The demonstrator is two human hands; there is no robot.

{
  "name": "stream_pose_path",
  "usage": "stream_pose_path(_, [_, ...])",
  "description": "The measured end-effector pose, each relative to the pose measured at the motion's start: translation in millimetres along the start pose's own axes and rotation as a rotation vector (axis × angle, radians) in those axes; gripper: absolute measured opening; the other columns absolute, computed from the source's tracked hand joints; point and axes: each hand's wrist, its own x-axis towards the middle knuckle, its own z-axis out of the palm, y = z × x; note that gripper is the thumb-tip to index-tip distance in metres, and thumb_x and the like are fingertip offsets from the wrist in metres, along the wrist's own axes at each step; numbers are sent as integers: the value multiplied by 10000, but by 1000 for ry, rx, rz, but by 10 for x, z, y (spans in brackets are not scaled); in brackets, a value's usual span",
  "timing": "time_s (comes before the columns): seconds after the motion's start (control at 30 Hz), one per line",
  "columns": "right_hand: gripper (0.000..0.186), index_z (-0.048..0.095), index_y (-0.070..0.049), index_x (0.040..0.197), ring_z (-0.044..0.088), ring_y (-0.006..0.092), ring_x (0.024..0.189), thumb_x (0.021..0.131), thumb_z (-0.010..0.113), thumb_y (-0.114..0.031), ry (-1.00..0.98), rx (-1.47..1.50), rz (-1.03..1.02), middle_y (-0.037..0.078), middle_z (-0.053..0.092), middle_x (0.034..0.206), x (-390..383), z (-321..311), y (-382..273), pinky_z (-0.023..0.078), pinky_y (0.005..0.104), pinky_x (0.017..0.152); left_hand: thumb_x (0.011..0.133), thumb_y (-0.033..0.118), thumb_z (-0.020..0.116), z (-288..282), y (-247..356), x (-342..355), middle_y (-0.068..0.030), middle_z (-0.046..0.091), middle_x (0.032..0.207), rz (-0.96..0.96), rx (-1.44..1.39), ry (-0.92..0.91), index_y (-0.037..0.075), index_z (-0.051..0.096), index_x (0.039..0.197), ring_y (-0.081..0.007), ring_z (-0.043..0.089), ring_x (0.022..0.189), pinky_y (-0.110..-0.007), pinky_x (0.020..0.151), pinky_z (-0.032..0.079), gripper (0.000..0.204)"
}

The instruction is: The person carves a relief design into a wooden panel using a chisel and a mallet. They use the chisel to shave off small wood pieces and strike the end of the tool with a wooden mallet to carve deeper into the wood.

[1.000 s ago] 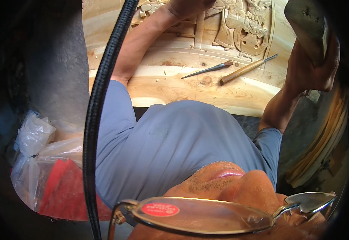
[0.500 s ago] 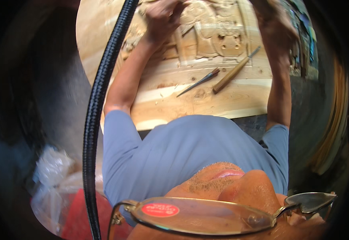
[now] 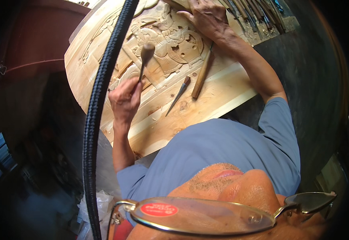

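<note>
My left hand (image 3: 124,98) is closed round the slim metal shaft of a carving chisel (image 3: 147,53), whose blurred wooden handle points up over the panel. Under it lies a large pale wooden panel (image 3: 218,90) carved in relief with figures and scrollwork. Toward the panel's far side, my right hand (image 3: 209,18) rests with thumb stretched out and fingers apart. Beside its fingertips a brown wooden piece (image 3: 177,4) shows in part, its kind unclear. Two loose tools lie on the near uncarved part: a wooden-handled chisel (image 3: 201,76) and a thin pointed metal tool (image 3: 178,96).
At the far right, several carving tools (image 3: 258,14) lie in a row on a board. Wood chips are scattered near the carving. A dark red piece of furniture (image 3: 42,36) stands at the left. Clear plastic bags (image 3: 96,210) sit low at the left. A black braided cable (image 3: 92,132) crosses the view.
The view has swung, so the panel appears turned. My left hand has come nearer and now shows a chisel. My right hand, blurred before, rests on the far part of the panel.
</note>
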Motion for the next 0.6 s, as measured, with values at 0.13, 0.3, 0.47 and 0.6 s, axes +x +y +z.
stream_pose_path(0.13, [199, 796, -118, 991, 760, 360, 773, 896, 765, -290, 80, 8, 60, 180, 751, 812, 17, -160, 286, 590, 486, 733, 901, 90, 824, -111, 3, -512, -119, 644, 715, -96, 99, -135, 55, 780, 977, -253, 625, 574, -379, 546, 473, 95])
stream_pose_path(0.3, [178, 814, -135, 938, 762, 351, 771, 909, 734, -291, 283, -39, 195, 172, 754, 816, 3, -489, 1098, 589, 481, 726, 880, 87, 816, -85, -65, -1032, -149, 696, 788, -175, 239, -245, 38, 763, 969, -307, 682, 676, -405, 626, 517, 115])
stream_pose_path(0.47, [176, 821, -137, 960, 770, 352, 869, 909, 718, -269, 289, -67, 331, 135, 790, 928, -120, -528, 1914, 592, 480, 778, 866, 102, 814, -103, 68, -1079, -153, 667, 773, -201, 291, -267, 60, 738, 924, -373, 675, 699, -440, 634, 531, 105])
stream_pose_path(0.6, [191, 827, -126, 928, 771, 338, 852, 890, 732, -287, 223, -45, 436, 129, 793, 892, -252, -547, 2054, 589, 474, 788, 870, 112, 807, -110, 230, -986, -142, 670, 779, -171, 431, -298, 60, 709, 896, -374, 675, 703, -451, 642, 534, 114])
